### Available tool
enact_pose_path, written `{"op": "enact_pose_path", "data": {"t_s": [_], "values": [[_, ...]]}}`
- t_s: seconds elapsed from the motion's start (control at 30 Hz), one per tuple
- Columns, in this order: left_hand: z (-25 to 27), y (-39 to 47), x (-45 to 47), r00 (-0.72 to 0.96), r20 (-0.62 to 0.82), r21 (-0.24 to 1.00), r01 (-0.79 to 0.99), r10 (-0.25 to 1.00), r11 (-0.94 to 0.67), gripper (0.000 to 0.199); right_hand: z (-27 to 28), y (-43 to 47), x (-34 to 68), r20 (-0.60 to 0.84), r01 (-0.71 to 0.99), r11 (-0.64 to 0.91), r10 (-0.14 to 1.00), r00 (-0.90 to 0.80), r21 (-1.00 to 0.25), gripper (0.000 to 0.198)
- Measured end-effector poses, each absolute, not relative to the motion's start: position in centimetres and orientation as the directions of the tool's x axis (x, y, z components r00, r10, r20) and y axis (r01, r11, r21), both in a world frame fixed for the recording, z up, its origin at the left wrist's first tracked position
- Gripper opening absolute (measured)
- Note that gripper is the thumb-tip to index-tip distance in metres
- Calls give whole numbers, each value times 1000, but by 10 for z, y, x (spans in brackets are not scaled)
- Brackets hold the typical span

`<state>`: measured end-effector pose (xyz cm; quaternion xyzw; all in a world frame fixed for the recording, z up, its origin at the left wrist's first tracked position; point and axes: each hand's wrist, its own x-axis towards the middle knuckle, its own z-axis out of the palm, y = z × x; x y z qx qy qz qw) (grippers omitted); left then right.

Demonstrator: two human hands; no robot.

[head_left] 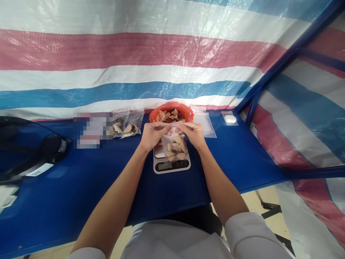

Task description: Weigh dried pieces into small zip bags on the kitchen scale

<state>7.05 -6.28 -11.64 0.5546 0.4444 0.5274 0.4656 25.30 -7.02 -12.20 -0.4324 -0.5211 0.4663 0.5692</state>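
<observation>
Between my two hands hangs a clear zip bag [175,148] with several pale brown dried slices in its lower part. My left hand [154,135] pinches the bag's top edge on the left. On the right, my right hand [194,134] is closed on the same edge, thumbs close together. Under the bag is a white kitchen scale [171,170], its plate largely covered and its dark display at the front. Just behind my hands a red plastic bag [151,116] stands with its mouth spread, full of similar brown pieces.
Two filled zip bags [132,128] lie left of the scale, beside a blurred-out packet [93,131]. Flat clear bags [208,126] lie right of the red bag. Farther right is a small white object [230,119]. A black headset-like device [51,151] occupies the left of the blue table [107,183].
</observation>
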Motion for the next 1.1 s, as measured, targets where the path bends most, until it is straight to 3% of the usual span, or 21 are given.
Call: {"op": "enact_pose_path", "data": {"t_s": [0.5, 0.77, 1.1], "values": [[-110, -69, 76, 51, 174, 984, 30, 983, -176, 36, -127, -70, 258, 254, -43, 251, 962, -101, -967, 30], [-112, -66, 69, 9, 114, 993, -4, 993, -114, 44, -123, -68, 257, 258, -64, 258, 966, 4, -964, 34], [-111, -68, 71, 35, 121, 993, -4, 992, -121, 42, -118, -72, 251, 195, -63, 193, 981, -22, -979, 38]]}}
